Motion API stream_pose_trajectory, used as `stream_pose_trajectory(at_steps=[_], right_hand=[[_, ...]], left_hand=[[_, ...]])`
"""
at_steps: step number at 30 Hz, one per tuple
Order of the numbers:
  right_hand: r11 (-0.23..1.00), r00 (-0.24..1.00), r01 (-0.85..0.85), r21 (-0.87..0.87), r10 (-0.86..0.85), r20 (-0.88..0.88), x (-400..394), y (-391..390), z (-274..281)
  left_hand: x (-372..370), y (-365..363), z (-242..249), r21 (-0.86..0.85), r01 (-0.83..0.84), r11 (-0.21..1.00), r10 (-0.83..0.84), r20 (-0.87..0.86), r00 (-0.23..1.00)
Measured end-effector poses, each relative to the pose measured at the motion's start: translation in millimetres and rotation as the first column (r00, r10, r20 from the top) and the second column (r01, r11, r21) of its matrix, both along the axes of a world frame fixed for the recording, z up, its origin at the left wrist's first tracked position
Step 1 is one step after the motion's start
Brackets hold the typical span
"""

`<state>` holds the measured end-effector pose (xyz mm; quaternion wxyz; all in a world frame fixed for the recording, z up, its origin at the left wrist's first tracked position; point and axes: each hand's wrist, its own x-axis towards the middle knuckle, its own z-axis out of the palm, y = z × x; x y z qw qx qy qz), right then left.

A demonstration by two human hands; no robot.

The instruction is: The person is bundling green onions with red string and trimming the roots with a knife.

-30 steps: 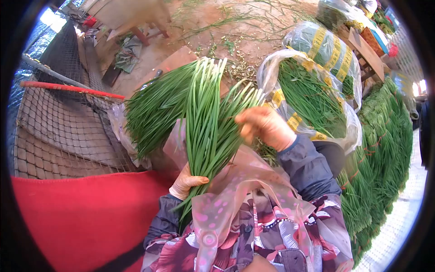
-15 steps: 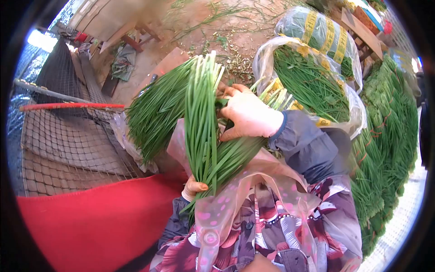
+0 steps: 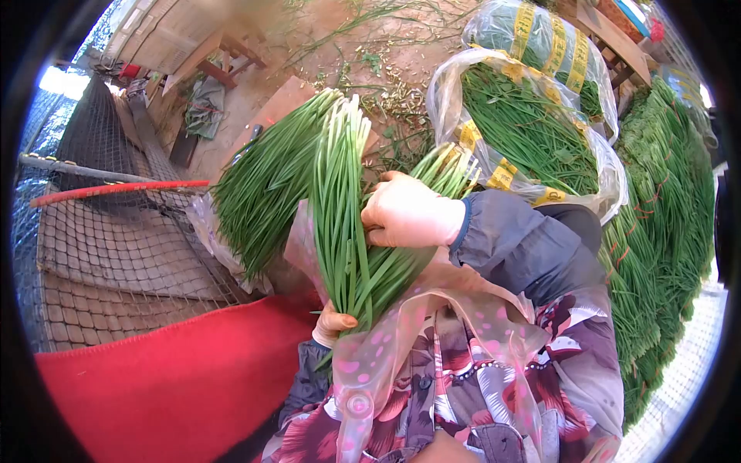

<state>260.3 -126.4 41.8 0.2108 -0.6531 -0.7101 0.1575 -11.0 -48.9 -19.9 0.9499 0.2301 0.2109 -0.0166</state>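
Long green stalks with white ends (image 3: 340, 224) stand upright in front of me, their lower leafy ends held in my left hand (image 3: 335, 324). My right hand (image 3: 413, 210) is closed around the middle of the stalks; its fingertips are partly hidden. Another part of the greens (image 3: 444, 171) lies slantwise beneath my right hand, white ends pointing up and right. Just left of the held stalks, a thick pile of the same greens (image 3: 266, 177) rests on a brown board (image 3: 297, 94).
An open plastic bag of greens (image 3: 532, 127) and a wrapped bag (image 3: 540, 46) lie at the upper right. Bundled greens (image 3: 656, 224) are stacked along the right. Red cloth (image 3: 177, 370) and black netting (image 3: 131, 255) are at the left. Trimmings litter the ground.
My right hand has moved slightly left and down, its fingers now curled more closely against the stalks. The slanting greens' white ends show more fully.
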Motion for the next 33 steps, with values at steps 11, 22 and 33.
stream_pose_trajectory(at_steps=[11, 22, 33], right_hand=[[0.779, 0.764, 0.593, 0.203, -0.624, 0.163, 119, -45, 28], [0.998, -0.260, 0.002, -0.064, -0.062, -0.964, 5, -42, -119], [0.927, -0.608, 0.334, -0.169, 0.075, -0.791, -12, -5, -48]], left_hand=[[-33, 8, 0, 0.227, -0.057, 0.972, 0.073, -0.062, 0.995], [20, 18, 47, 0.557, 0.002, 0.831, 0.019, -0.032, 0.999], [71, -30, 4, 0.568, 0.224, 0.792, -0.125, -0.208, 0.970]])
